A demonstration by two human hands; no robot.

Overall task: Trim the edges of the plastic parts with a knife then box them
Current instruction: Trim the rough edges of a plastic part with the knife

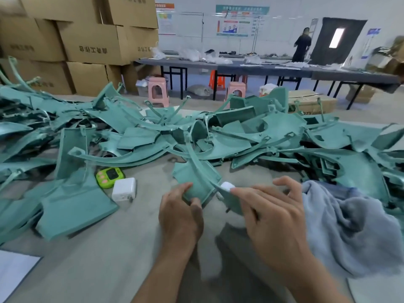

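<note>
Head view: the left hand (181, 213) is seen at six o'clock of the frame, wrist straight, with its thumb and curled fingers gripping the near edge of a teal plastic part (196, 178). The right hand (273, 215) is held at the part's four o'clock. Its index finger is stretched along the curved rim and the other fingers are spread and lifted. A small white object (227, 185) is seen at the index tip; whether it or the part is actually gripped cannot be told. The part is a thin, matte, fan-shaped moulding with a raised curved rib, resting on the grey felt-like table (109, 248). A tangled pile of like parts (240, 132) is spread from nine through twelve to three o'clock. A crumpled grey-blue cloth (349, 226) is bunched just beside the right hand at four o'clock. A green timer (110, 176) and a white charger block (124, 189) are set at the left hand's ten o'clock. Open table surface is left from six to eight o'clock.
</note>
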